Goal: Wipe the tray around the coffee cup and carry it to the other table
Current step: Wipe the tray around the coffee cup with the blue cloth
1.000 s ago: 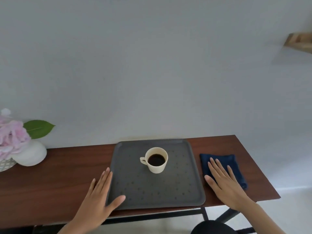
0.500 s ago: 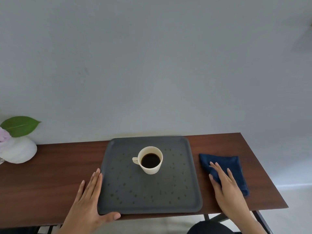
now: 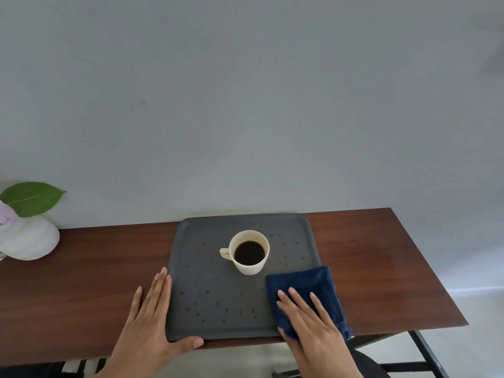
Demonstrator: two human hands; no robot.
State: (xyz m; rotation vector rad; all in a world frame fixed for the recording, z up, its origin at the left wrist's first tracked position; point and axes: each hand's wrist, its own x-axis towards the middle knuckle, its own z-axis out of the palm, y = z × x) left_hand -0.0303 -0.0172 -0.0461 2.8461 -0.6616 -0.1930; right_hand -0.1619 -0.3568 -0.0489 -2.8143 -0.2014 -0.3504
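A dark grey tray (image 3: 207,271) speckled with small dark spots lies on a brown wooden table (image 3: 368,257). A cream cup (image 3: 249,253) of black coffee stands upright near the tray's middle, handle to the left. A folded dark blue cloth (image 3: 302,282) lies over the tray's front right corner. My right hand (image 3: 313,320) presses flat on the cloth, fingers spread. My left hand (image 3: 151,320) lies flat along the tray's left edge, thumb hooked under its front corner.
A white round vase (image 3: 30,237) with a green leaf (image 3: 31,197) and pink flower stands at the table's far left. A plain grey wall is right behind the table. The table's right edge drops to a light floor; black legs show below.
My right hand has slid the blue cloth from the bare table onto the tray's front right corner. The left hand has stayed at the tray's left edge.
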